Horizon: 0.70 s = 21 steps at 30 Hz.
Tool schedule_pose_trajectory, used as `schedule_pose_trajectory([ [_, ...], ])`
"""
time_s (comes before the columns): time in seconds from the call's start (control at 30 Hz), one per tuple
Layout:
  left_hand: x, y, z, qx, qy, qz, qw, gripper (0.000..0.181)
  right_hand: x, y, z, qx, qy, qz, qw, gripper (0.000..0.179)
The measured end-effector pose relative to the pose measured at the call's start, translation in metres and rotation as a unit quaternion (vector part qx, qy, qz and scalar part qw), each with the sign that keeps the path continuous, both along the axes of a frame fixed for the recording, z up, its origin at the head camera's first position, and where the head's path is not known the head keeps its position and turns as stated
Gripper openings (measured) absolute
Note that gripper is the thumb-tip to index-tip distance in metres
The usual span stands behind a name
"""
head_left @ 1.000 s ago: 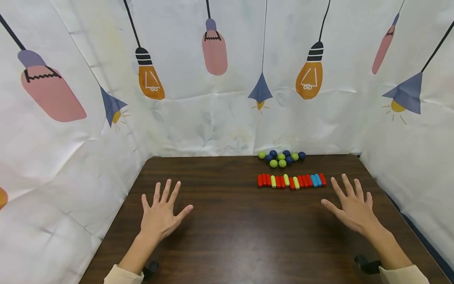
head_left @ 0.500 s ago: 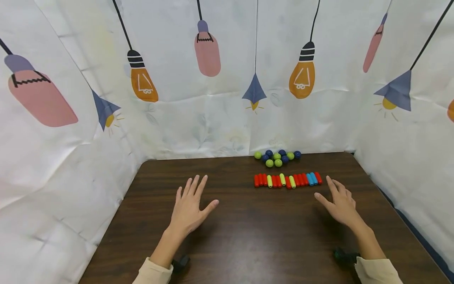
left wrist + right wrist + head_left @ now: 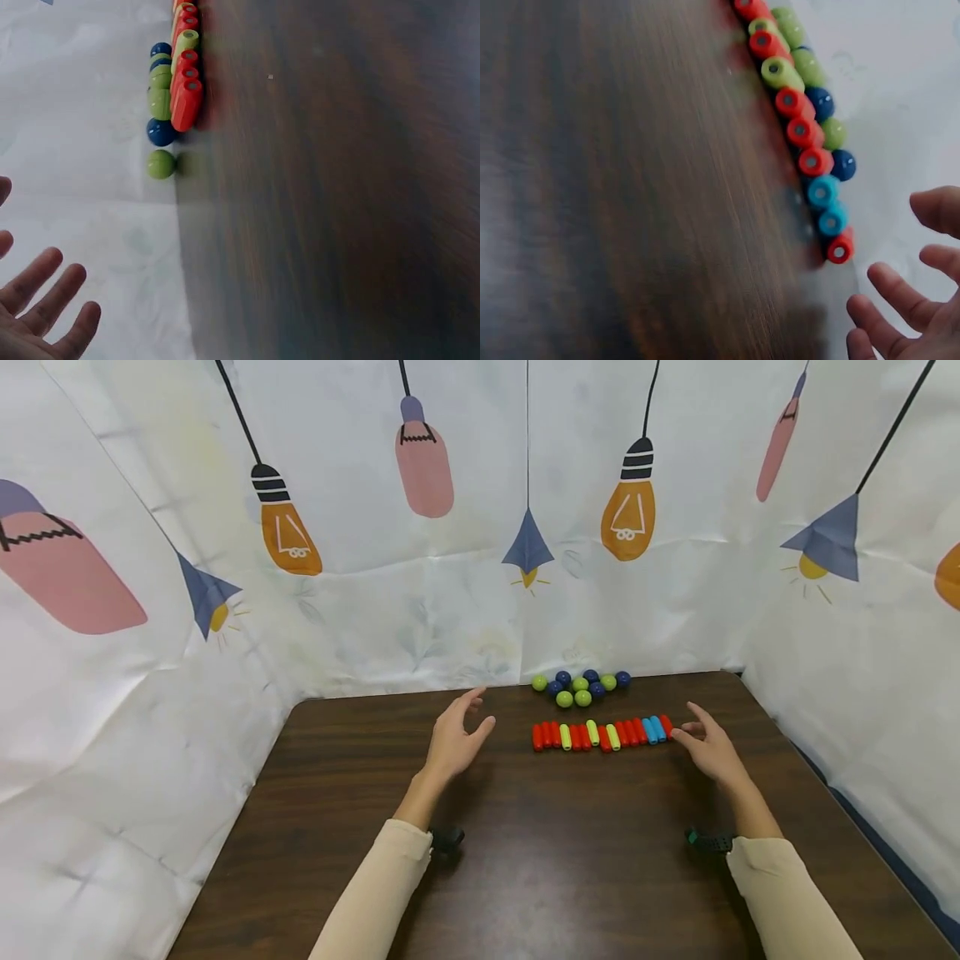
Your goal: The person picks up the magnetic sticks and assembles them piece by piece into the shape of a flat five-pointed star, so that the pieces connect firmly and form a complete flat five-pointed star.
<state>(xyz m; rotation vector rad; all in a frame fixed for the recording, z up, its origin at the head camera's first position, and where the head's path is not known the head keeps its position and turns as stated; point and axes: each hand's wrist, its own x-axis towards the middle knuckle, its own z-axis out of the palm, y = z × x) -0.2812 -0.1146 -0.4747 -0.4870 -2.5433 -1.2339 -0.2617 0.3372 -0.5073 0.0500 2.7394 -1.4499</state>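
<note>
A row of short plastic cylinders [image 3: 633, 732], red, yellow-green and light blue, lies side by side on the table; grey dots mark their ends in the wrist views. Just behind them sits a cluster of green and dark blue balls [image 3: 581, 684]. My left hand [image 3: 452, 739] hovers left of both groups, fingers loosely bent and holding nothing. At the row's right end my right hand [image 3: 714, 750] has its thumb tip close by the last red cylinder [image 3: 840, 247], with relaxed fingers and nothing held. In the left wrist view a green ball [image 3: 160, 164] lies nearest the left fingers.
The dark brown wooden table [image 3: 570, 868] ends at a white cloth [image 3: 375, 618] printed with hanging lamps, which stands behind it and along both sides. Each wrist carries a black strap, such as the right one [image 3: 708, 842] near the cuff.
My left hand has moved right and forward towards the balls, its fingers less spread. My right hand has come forward and closer to the row's right end, its fingers more bent. The view has shifted slightly.
</note>
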Motion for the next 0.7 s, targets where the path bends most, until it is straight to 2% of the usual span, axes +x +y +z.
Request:
schedule_pose_trajectory([
  [0.23, -0.041, 0.022, -0.009, 0.041, -0.052, -0.010, 0.9977, 0.050, -0.021, 0.003, -0.006, 0.010, -0.015, 0.000, 0.9998, 0.072],
  [0.37, -0.060, 0.040, -0.017, 0.035, -0.080, -0.025, 0.9959, 0.049, -0.026, 0.004, -0.012, 0.016, -0.021, 0.007, 0.9996, 0.070],
  [0.47, -0.072, 0.052, -0.024, 0.018, -0.100, -0.029, 0.9944, 0.049, -0.028, 0.004, -0.015, 0.019, -0.028, 0.008, 0.9994, 0.070],
  [0.7, -0.092, 0.067, -0.035, -0.012, -0.128, -0.012, 0.9917, 0.048, -0.032, 0.003, -0.014, 0.022, -0.026, -0.007, 0.9994, 0.067],
])
